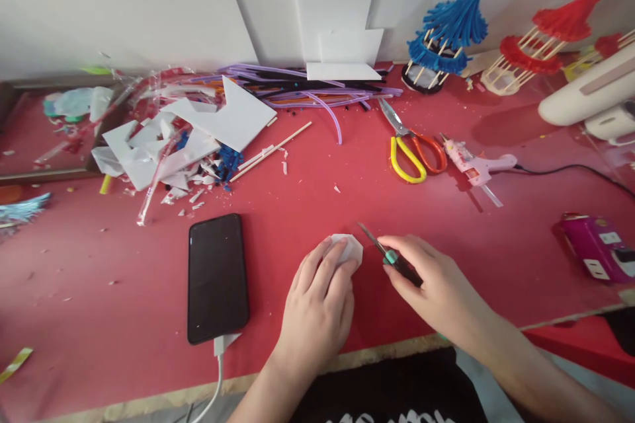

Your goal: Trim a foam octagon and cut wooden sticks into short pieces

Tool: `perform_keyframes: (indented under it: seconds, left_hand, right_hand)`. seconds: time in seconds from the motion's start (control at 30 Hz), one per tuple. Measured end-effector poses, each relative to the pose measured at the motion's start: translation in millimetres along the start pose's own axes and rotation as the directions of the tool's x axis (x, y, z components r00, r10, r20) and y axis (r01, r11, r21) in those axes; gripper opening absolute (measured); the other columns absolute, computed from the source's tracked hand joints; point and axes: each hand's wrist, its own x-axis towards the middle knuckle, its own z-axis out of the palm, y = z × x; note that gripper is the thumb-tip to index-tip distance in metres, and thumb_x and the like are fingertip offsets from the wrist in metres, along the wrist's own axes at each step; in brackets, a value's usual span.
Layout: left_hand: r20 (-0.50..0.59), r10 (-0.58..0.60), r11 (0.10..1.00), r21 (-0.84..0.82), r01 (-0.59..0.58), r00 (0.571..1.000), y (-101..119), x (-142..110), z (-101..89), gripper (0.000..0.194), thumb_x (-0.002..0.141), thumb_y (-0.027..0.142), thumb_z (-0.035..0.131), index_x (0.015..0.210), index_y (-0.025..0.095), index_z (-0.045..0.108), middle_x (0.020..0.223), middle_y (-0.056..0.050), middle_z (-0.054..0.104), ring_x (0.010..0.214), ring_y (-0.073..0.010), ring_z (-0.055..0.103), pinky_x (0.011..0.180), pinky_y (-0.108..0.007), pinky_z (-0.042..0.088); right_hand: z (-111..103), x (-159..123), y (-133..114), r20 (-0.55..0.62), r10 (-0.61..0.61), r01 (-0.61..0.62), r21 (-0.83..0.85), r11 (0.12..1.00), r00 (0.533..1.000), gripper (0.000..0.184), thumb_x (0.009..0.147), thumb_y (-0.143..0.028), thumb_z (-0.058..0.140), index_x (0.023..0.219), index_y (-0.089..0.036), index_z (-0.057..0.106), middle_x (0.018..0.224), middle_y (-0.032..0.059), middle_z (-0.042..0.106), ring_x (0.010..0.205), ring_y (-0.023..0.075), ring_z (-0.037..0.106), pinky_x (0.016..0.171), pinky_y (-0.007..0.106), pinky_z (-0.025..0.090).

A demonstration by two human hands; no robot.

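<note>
My left hand (320,294) presses down on a small white foam board piece (353,250) with angled corners, its fingers curled over the top. Most of the piece is hidden under them. Just to the right, my right hand (426,277) grips a craft knife (391,258) with a black and green handle. Its thin metal blade points up and to the left, apart from the white piece.
A phone (217,277) on a charging cable lies to the left. Behind are foam board scraps (238,112), pipe cleaners (278,82), scissors (409,149) and a pink glue gun (476,162). Blue (446,33) and red (550,39) stick models stand at the back right; a purple power socket (602,248) sits far right.
</note>
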Motion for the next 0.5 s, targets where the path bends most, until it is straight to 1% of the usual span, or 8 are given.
perform_keyframes:
  seconds: [0.07,0.13,0.27,0.37,0.5]
  left_hand:
    - [-0.003,0.003,1.000,0.007,-0.003,1.000,-0.3,1.0,1.1,0.038,0.088,0.014,0.053,0.126,0.017,0.059,0.136,-0.008,0.058,0.128,-0.0280,0.049,0.104,-0.045,0.048]
    - [-0.013,0.000,0.999,0.036,0.000,1.000,-0.2,2.1,2.0,0.040,0.089,0.016,0.055,0.129,0.019,0.058,0.134,-0.007,0.059,0.125,-0.0272,0.051,0.102,-0.044,0.049]
    - [-0.018,0.002,0.996,0.084,-0.001,1.000,0.0,3.3,4.0,0.044,0.088,0.011,0.052,0.131,0.020,0.057,0.136,-0.004,0.059,0.123,-0.0270,0.052,0.099,-0.043,0.051]
    - [-0.007,0.009,0.992,0.129,-0.008,1.000,-0.5,3.1,5.3,0.045,0.088,0.008,0.050,0.131,0.021,0.058,0.138,0.000,0.058,0.122,-0.0275,0.051,0.096,-0.043,0.053]
    - [-0.012,0.030,0.986,0.164,-0.027,0.999,-1.1,3.4,5.8,0.046,0.087,0.007,0.050,0.129,0.021,0.059,0.138,0.000,0.058,0.121,-0.0278,0.052,0.095,-0.043,0.053]
  right_hand:
    - [2.2,-3.3,-1.2,0.020,0.023,-0.023,-0.021,1.000,1.000,0.039,0.090,-0.014,0.048,0.127,-0.025,0.051,0.114,0.0080,0.065,0.100,0.0210,0.067,0.086,0.038,0.056]
    - [3.7,-5.0,-2.0,0.045,0.036,-0.035,-0.026,0.999,0.998,0.041,0.089,-0.014,0.049,0.128,-0.026,0.053,0.111,0.0069,0.066,0.096,0.0203,0.067,0.086,0.038,0.055]
    - [4.8,-3.2,-1.9,0.077,0.034,-0.035,0.013,0.999,0.996,0.042,0.089,-0.012,0.049,0.126,-0.028,0.057,0.102,0.0042,0.066,0.087,0.0177,0.068,0.081,0.035,0.055]
    - [3.9,0.4,-2.0,0.110,0.030,-0.037,0.067,0.997,0.994,0.044,0.088,-0.010,0.049,0.128,-0.028,0.058,0.103,0.0035,0.066,0.087,0.0158,0.067,0.080,0.032,0.055]
    - [1.0,5.2,-3.4,0.138,0.036,-0.049,0.092,0.995,0.990,0.044,0.088,-0.010,0.050,0.127,-0.027,0.060,0.104,0.0031,0.066,0.089,0.0151,0.067,0.080,0.030,0.054]
